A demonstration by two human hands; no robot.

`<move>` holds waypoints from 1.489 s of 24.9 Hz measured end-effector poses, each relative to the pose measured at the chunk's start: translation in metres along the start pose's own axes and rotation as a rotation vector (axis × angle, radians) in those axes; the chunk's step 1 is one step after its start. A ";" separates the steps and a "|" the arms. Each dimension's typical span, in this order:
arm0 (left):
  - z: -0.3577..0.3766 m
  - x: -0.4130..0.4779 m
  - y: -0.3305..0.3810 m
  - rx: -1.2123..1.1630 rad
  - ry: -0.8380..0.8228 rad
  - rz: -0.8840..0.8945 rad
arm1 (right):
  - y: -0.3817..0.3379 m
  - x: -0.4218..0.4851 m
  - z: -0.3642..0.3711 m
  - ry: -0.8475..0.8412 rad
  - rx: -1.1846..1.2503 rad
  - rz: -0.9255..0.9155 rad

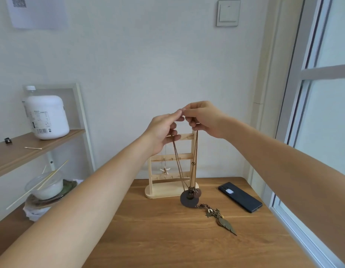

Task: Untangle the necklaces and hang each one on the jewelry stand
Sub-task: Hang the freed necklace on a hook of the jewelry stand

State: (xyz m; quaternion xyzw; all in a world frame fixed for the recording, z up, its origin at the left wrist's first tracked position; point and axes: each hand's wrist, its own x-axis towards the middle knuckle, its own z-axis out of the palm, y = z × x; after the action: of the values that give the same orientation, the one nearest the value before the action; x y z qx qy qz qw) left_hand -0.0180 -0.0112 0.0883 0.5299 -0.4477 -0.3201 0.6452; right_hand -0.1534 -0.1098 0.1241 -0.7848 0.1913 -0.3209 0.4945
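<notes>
The grip of the left hand and the grip of the right hand met fingertip to fingertip, each closed on the brown necklace cords. The left pinched with thumb and forefinger, and the right had its fingers curled round the strands. From both grips the cords dropped straight down to dark round discs touching the worktop. Beside the discs, a beaded chain ended in a leaf pendant that lay flat on the wood.

Directly below and behind the grips stood the wooden jewelry stand, with a starfish necklace hanging from one of its rungs. A dark phone lay below and to the right of the grips. Far to their left, a shelf carried a white jar and a cotton swab. A bowl with sticks sat lower down. A light switch was on the wall above, and a window lay to the right.

The left hand covered the stand's top rung. Whether the cords were one necklace or two could not be made out.

Both bare forearms reached forward and up, with the hands level and above the stand.
</notes>
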 end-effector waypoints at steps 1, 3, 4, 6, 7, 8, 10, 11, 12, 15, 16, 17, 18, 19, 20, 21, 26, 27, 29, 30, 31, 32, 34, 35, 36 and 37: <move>0.001 0.003 -0.002 0.057 0.031 0.017 | 0.004 -0.002 -0.002 -0.016 0.016 0.011; -0.002 0.007 -0.007 0.118 0.069 0.059 | 0.014 -0.005 -0.005 -0.075 0.075 0.036; -0.004 0.009 -0.010 0.116 0.087 0.079 | 0.019 -0.005 -0.007 -0.113 0.105 0.048; -0.009 0.013 -0.017 0.087 0.127 0.103 | 0.030 -0.004 -0.008 -0.173 0.129 0.065; -0.012 0.015 -0.020 0.079 0.154 0.109 | 0.036 -0.003 -0.009 -0.188 0.126 0.071; -0.015 0.017 -0.025 0.074 0.188 0.109 | 0.043 -0.001 -0.009 -0.195 0.125 0.080; -0.022 0.023 -0.035 0.060 0.260 0.110 | 0.055 0.003 -0.009 -0.193 0.117 0.090; -0.026 0.025 -0.039 0.060 0.295 0.107 | 0.059 0.004 -0.008 -0.188 0.111 0.096; -0.029 0.029 -0.045 0.067 0.326 0.103 | 0.062 0.006 -0.008 -0.178 0.103 0.103; -0.032 0.041 -0.057 0.063 0.376 0.081 | 0.071 0.016 -0.008 -0.090 0.037 0.083; -0.032 0.043 -0.059 0.037 0.343 0.039 | 0.073 0.020 -0.006 -0.049 0.035 0.067; -0.032 0.045 -0.061 -0.002 0.269 -0.019 | 0.076 0.024 -0.005 -0.016 0.045 0.053; -0.031 0.046 -0.062 -0.041 0.161 -0.086 | 0.079 0.027 -0.003 0.003 0.055 0.042; -0.030 0.046 -0.063 -0.060 0.045 -0.146 | 0.082 0.029 0.000 0.010 0.058 0.033; -0.027 0.047 -0.064 -0.051 -0.043 -0.184 | 0.084 0.032 0.000 0.010 0.050 0.026; -0.023 0.052 -0.065 -0.015 -0.083 -0.196 | 0.088 0.036 -0.001 0.013 0.038 0.021; -0.010 0.076 -0.061 0.157 -0.042 -0.029 | 0.108 0.043 -0.013 0.004 -0.015 0.012; -0.007 0.080 -0.060 0.140 -0.036 -0.003 | 0.116 0.042 -0.015 -0.010 -0.030 0.011; -0.001 0.088 -0.059 0.094 -0.030 0.019 | 0.140 0.037 -0.018 -0.027 -0.079 0.032; 0.002 0.089 -0.057 0.076 -0.022 0.030 | 0.152 0.033 -0.018 -0.041 -0.109 0.050; 0.005 0.091 -0.056 0.065 -0.016 0.040 | 0.165 0.029 -0.017 -0.060 -0.136 0.074; 0.007 0.092 -0.056 0.056 -0.009 0.050 | 0.178 0.024 -0.017 -0.080 -0.153 0.103; 0.008 0.094 -0.056 0.052 0.007 0.061 | 0.197 0.013 -0.013 -0.115 -0.121 0.162; 0.008 0.093 -0.057 0.066 0.010 0.059 | 0.203 0.009 -0.011 -0.126 -0.088 0.183; 0.008 0.093 -0.059 0.087 0.005 0.052 | 0.207 0.005 -0.008 -0.131 -0.060 0.193; 0.008 0.093 -0.060 0.108 -0.008 0.040 | 0.209 0.004 -0.007 -0.135 -0.039 0.196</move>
State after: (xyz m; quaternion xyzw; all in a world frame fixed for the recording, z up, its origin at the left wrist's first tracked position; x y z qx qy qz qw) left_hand 0.0150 -0.1105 0.0520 0.5538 -0.4772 -0.2846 0.6201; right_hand -0.1520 -0.2081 -0.0602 -0.7915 0.2396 -0.2136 0.5201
